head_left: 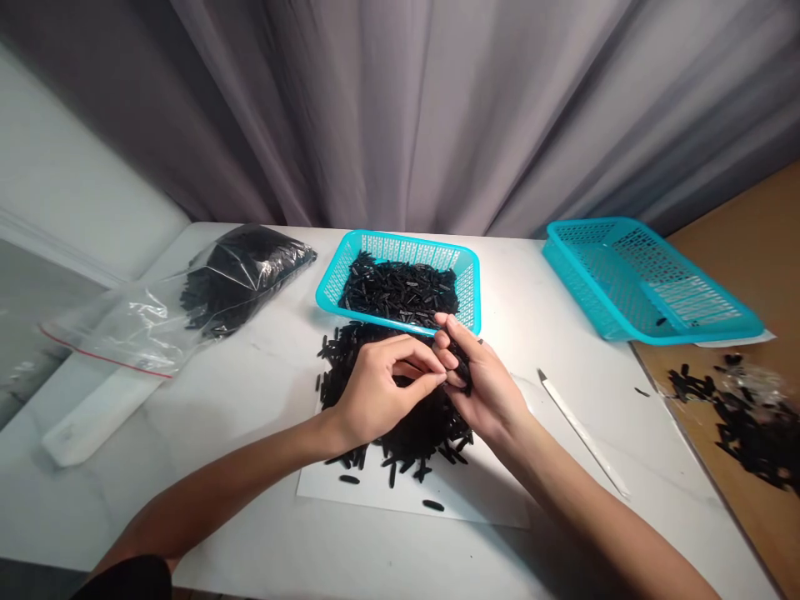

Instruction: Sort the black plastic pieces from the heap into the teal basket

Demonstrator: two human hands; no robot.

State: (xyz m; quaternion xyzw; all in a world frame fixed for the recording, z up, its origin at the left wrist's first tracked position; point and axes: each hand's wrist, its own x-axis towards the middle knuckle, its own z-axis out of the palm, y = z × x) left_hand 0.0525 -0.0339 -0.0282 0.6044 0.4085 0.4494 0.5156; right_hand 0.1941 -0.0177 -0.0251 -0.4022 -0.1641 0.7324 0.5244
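My right hand is cupped with its palm turned up and its fingers curled round several small, dark, elongated pieces. The thumb and forefinger of my left hand meet in a pinch against the right hand's fingers; whatever lies between the tips is too small to make out. Below both hands spreads a heap of the same black pieces on a white sheet. Just beyond them, a blue plastic basket holds many more such pieces.
On the left lies a clear zip bag part full of black pieces, over a white block-like object. To the right are a second blue basket, a slim white pen-like tool and loose black pieces on a brown surface.
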